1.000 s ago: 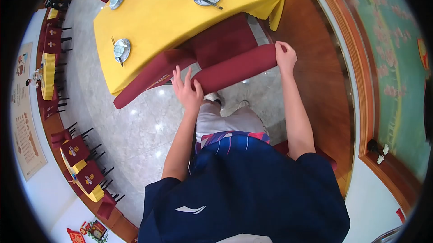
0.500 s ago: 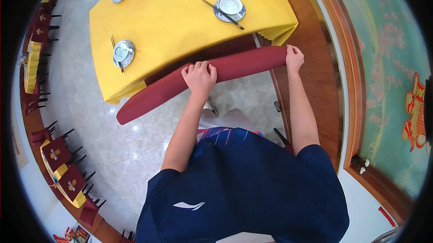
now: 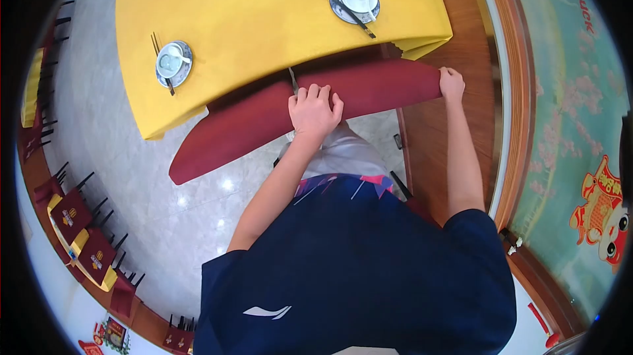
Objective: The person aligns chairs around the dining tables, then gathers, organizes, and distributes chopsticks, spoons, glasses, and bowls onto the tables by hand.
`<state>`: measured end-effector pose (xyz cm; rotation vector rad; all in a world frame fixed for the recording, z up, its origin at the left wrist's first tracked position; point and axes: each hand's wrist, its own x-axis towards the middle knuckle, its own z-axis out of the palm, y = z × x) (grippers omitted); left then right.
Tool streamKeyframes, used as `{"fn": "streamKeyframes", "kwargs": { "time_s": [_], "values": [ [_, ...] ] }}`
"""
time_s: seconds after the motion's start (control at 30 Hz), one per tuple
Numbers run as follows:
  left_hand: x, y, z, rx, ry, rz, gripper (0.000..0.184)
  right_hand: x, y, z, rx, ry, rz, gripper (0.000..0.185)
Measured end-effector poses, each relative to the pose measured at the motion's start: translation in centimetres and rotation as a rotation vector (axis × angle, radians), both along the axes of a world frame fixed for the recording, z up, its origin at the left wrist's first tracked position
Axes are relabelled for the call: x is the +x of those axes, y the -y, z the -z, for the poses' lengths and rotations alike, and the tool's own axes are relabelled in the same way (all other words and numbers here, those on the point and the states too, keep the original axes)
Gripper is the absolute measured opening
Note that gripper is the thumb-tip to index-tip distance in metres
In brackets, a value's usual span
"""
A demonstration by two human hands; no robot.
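A long dark red upholstered bench (image 3: 231, 131) stands against the near side of a table with a yellow tablecloth (image 3: 244, 25), its padded back towards me. My left hand (image 3: 315, 110) is closed over the top of the back near its middle, fingers bent across the edge. At the right end, my right hand (image 3: 452, 85) grips the corner of the same back. The underside of the bench is mostly hidden. On the cloth lie a blue-and-white plate with a bowl and spoon (image 3: 358, 0), black chopsticks (image 3: 343, 9), and a similar place setting (image 3: 173, 63) to the left.
A wooden ledge (image 3: 455, 137) and a green decorated wall panel (image 3: 554, 104) run close along my right. Grey tiled floor (image 3: 204, 203) extends to the left. Farther left stand more tables with dark red chairs (image 3: 72, 213).
The bench back has tipped, so more of its face shows, and my body has come closer to the table. Both hands keep their hold on it.
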<state>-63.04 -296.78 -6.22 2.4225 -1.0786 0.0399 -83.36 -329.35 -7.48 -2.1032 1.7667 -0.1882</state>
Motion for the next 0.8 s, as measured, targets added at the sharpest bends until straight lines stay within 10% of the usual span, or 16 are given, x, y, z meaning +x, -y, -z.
{"fn": "streamKeyframes", "kwargs": {
  "time_s": [0.17, 0.23, 0.57, 0.8],
  "values": [
    [-0.4, 0.3, -0.2, 0.017, 0.03, -0.004, 0.023, 5.9, 1.9, 0.8, 0.142, -0.407, -0.4, 0.045],
    [-0.3, 0.7, -0.9, 0.032, 0.06, -0.011, 0.018, 9.5, 2.7, 5.1, 0.281, -0.078, -0.604, 0.053],
    [-0.3, 1.6, -1.7, 0.089, 0.008, -0.068, 0.02, 17.9, 1.1, 10.8, 1.188, 0.311, -0.021, 0.055],
    [-0.3, 1.6, -1.9, 0.062, -0.024, -0.113, 0.022, 17.4, 0.0, 12.7, 1.326, 0.512, -0.224, 0.031]
  ]
}}
